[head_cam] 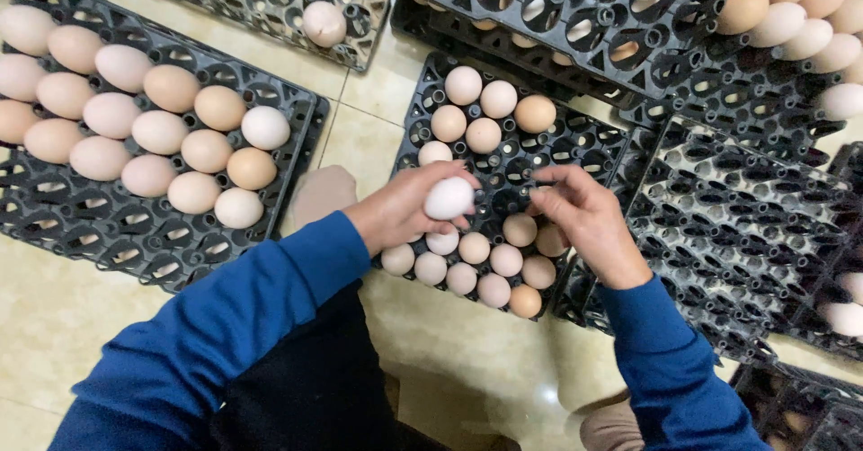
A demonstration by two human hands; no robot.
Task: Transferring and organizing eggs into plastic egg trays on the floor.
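My left hand (400,208) grips a pale egg (449,198) above a black plastic egg tray (575,145) lying on the floor in front of me. That tray carries several eggs at its far corner (484,109) and more along its near edge (476,267). My right hand (584,217) hovers just right of the held egg, fingers curled and pinched, with nothing visibly in it. Both arms wear blue sleeves.
A black tray (108,226) at the left holds several pale and tan eggs. At the top, another tray (270,1) bears one egg (324,23). Stacked black trays (746,217) fill the right side, with more eggs (800,19) at the top right. The floor is beige tile.
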